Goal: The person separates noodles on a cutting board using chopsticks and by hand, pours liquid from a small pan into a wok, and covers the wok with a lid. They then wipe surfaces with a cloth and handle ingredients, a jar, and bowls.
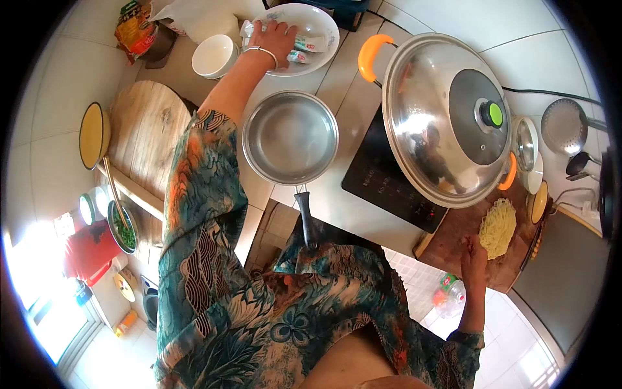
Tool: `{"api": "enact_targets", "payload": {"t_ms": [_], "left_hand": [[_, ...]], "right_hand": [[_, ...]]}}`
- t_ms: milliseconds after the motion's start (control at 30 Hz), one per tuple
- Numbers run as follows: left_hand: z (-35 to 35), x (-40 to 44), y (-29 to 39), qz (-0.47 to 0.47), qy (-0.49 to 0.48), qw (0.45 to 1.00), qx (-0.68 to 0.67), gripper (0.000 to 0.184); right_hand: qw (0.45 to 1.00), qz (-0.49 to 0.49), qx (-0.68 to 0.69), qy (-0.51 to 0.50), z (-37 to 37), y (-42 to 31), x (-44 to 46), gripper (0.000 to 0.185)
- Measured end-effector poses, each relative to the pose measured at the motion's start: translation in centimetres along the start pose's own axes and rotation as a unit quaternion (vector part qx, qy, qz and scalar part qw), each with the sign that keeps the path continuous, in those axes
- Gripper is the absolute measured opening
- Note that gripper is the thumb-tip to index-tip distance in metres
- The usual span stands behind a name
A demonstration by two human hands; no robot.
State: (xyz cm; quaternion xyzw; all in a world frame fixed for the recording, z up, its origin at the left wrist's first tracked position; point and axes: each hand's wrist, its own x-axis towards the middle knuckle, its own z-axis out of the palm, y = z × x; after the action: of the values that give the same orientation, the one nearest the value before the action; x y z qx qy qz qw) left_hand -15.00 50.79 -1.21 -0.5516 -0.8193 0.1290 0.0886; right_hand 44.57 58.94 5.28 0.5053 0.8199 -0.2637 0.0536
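Note:
My left hand [275, 44], with a bracelet at the wrist, reaches into a wide white dish [324, 26]. Its fingers are spread over several white-and-green plastic packets [310, 44]; none is visibly lifted. Nearer to me, a metal saucepan [290, 137] with a black handle stands on the counter. My right hand [475, 251] is low at the right, fingers loosely apart, beside a flat heap of pale noodles [498, 228] on a dark wooden board [453, 240]. Nothing shows in its grip. A large lidded wok [427, 123] with orange handles sits on a black induction cooker [382, 185].
A white bowl [214, 56] stands left of the dish. Further left are a round wooden board [146, 123], a yellow bowl [94, 135], and a bowl of chopped greens [123, 223] with chopsticks. A skimmer [564, 126] hangs on the right wall. A plastic bottle [452, 292] is below the counter.

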Motion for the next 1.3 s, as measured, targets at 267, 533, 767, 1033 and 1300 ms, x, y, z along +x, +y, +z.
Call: {"api": "enact_targets", "payload": {"t_ms": [267,533,767,1033,1300], "left_hand": [[2.4,3.3,-0.1,0.047,0.102,0.993,0.029,0.035],[3.2,1.6,0.2,0.047,0.202,0.976,0.06,0.037],[-7.3,-11.1,4.0,-0.141,0.352,0.865,-0.33,0.022],[-2.5,-29.2,15.2,-0.433,0.166,0.66,-0.591,0.012],[-2.9,-25.8,17.5,-0.381,-0.052,0.282,-0.879,0.018]], "right_hand": [[0.998,0.054,0.011,0.007,-0.4,1.5,-0.7,0.009],[1.0,-0.005,-0.019,0.008,-0.8,-0.6,-0.2,0.007],[0.998,-0.039,-0.04,-0.001,0.6,2.2,1.2,0.013],[0.996,-0.085,-0.009,0.015,0.8,1.7,1.2,0.021],[0.999,-0.043,-0.022,-0.01,0.6,3.1,-0.4,0.019]]}}
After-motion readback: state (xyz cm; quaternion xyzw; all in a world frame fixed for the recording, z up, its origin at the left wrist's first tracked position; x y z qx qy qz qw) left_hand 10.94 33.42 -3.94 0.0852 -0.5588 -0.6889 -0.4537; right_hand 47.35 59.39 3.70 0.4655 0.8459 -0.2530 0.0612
